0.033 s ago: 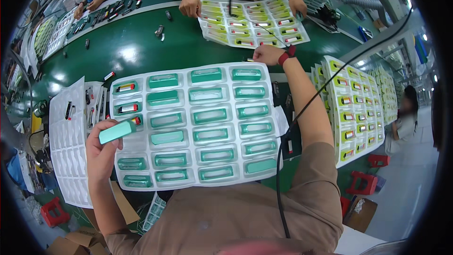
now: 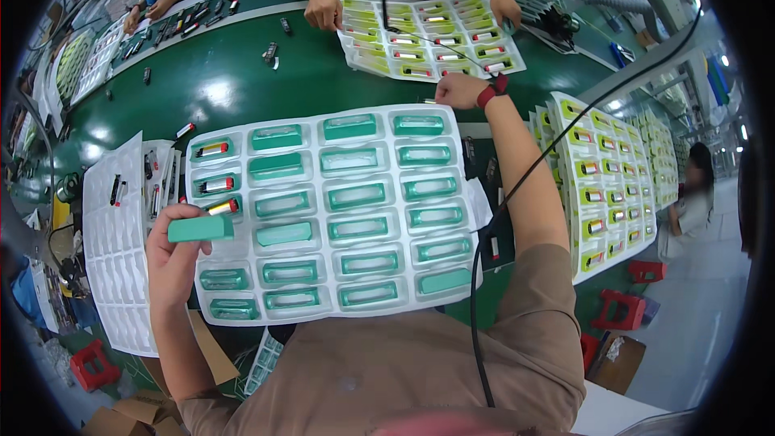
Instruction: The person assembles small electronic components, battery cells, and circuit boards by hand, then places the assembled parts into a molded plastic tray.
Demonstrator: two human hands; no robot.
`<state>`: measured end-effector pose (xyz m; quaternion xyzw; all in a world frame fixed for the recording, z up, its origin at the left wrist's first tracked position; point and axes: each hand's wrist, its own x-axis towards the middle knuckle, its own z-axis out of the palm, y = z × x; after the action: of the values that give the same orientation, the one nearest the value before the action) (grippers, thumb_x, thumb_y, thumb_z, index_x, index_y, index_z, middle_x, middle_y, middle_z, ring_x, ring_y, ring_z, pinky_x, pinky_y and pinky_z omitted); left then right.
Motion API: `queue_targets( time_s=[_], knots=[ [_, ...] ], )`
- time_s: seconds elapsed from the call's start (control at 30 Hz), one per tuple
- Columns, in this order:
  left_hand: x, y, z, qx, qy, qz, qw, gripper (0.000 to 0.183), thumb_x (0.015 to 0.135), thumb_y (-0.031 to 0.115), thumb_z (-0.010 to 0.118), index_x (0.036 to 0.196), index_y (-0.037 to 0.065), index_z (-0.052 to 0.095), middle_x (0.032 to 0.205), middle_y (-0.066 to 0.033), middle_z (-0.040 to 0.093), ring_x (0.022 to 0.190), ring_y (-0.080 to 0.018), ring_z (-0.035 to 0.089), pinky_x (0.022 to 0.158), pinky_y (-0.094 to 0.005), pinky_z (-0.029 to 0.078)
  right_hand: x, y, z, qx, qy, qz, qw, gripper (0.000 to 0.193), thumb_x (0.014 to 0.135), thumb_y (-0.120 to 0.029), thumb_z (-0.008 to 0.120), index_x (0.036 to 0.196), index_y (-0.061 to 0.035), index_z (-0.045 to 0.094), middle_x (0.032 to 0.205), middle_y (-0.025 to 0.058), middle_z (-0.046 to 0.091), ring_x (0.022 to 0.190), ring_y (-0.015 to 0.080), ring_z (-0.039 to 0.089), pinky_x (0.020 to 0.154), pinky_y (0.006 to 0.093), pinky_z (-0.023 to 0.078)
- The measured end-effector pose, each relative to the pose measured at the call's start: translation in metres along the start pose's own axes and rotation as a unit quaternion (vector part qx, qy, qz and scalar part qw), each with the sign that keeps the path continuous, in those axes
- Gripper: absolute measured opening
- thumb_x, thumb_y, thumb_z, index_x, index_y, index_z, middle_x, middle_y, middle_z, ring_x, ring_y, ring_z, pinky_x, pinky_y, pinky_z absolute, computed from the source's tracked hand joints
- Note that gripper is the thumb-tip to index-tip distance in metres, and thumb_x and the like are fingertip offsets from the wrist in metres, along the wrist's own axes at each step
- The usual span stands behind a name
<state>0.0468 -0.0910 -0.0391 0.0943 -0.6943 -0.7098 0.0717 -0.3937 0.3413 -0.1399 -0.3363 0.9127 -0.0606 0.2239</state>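
Note:
A white blister tray [image 2: 316, 218] of clear-walled cells lies before me, with turquoise-green rectangular cases [image 2: 284, 234] in its cells. Over its left edge, my left hand [image 2: 179, 246] is closed on one green case [image 2: 200, 228], thumb below it. A small cylinder with a red end [image 2: 224, 207] shows just behind that case; I cannot tell whether it rests in a cell or is held. Two similar cylinders [image 2: 216, 185] sit in the upper left cells. Beyond the tray's far right corner, my right hand [image 2: 462, 91] is curled, near a small thin object; its fingertips are partly hidden.
Empty-looking white trays [image 2: 117, 266] stand at the left. Stacked yellow-green filled trays [image 2: 605, 182] are at the right. Across the green table [image 2: 218, 73], another person's hands hold a yellow-green tray [image 2: 432, 36]. A black cable [image 2: 557, 145] hangs across my right arm.
The green case in my left hand has turned from slanted to nearly level, and more of the red-ended cylinder behind it shows. My right hand has hardly moved.

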Motion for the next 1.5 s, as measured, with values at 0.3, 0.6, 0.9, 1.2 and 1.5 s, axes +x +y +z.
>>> queue_targets(
  time_s=[0.3, 0.6, 0.9, 1.2, 1.5],
  knots=[
    [0.019, 0.017, 0.025, -0.070, -0.049, 0.052, 0.995, 0.023, 0.092, -0.001, 0.049, 0.111, 0.003, 0.062, 0.107, -0.0087, 0.066, 0.095, -0.0147, 0.061, 0.084, -0.0275, 0.048, -0.095, -0.146, -0.085, 0.239, 0.187, -0.065, 0.951, 0.021, 0.087, -0.006, 0.074, 0.105, 0.0024, 0.067, 0.086, 0.0051, 0.070, 0.074, 0.0105, 0.068, 0.063, 0.0234, 0.052],
    [0.023, 0.022, 0.045, -0.283, -0.109, -0.038, 0.952, 0.030, 0.098, 0.004, 0.046, 0.125, -0.001, 0.058, 0.123, -0.0172, 0.064, 0.102, -0.0215, 0.064, 0.090, -0.0318, 0.053, -0.130, -0.273, -0.069, 0.454, 0.179, -0.326, 0.809, 0.029, 0.084, 0.002, 0.078, 0.112, 0.0018, 0.069, 0.106, 0.0039, 0.065, 0.094, 0.0085, 0.064, 0.076, 0.0225, 0.054],
    [0.016, 0.024, 0.056, -0.342, -0.107, -0.027, 0.933, 0.048, 0.103, 0.016, 0.044, 0.143, -0.009, 0.043, 0.139, -0.0256, 0.054, 0.115, -0.0274, 0.061, 0.104, -0.0393, 0.049, -0.141, -0.321, -0.044, 0.338, 0.234, -0.396, 0.821, 0.025, 0.082, 0.000, 0.079, 0.105, 0.0010, 0.071, 0.104, 0.0070, 0.065, 0.086, 0.0137, 0.063, 0.077, 0.0269, 0.053],
    [0.014, 0.020, 0.065, -0.356, -0.097, 0.025, 0.929, 0.047, 0.106, 0.018, 0.041, 0.143, -0.009, 0.045, 0.137, -0.0223, 0.056, 0.121, -0.0296, 0.061, 0.108, -0.0404, 0.048, -0.136, -0.350, -0.026, 0.154, 0.370, -0.418, 0.815, 0.027, 0.081, -0.001, 0.078, 0.107, -0.0015, 0.071, 0.098, 0.0119, 0.070, 0.085, 0.0252, 0.067, 0.073, 0.0330, 0.054],
    [0.016, 0.019, 0.063, -0.349, -0.105, 0.029, 0.931, 0.043, 0.107, 0.016, 0.038, 0.140, -0.010, 0.048, 0.134, -0.0204, 0.058, 0.117, -0.0279, 0.062, 0.105, -0.0391, 0.048, -0.132, -0.352, -0.018, 0.156, 0.373, -0.397, 0.824, 0.026, 0.080, -0.002, 0.079, 0.104, -0.0012, 0.071, 0.100, 0.0099, 0.061, 0.087, 0.0234, 0.061, 0.073, 0.0320, 0.050]
  ],
)
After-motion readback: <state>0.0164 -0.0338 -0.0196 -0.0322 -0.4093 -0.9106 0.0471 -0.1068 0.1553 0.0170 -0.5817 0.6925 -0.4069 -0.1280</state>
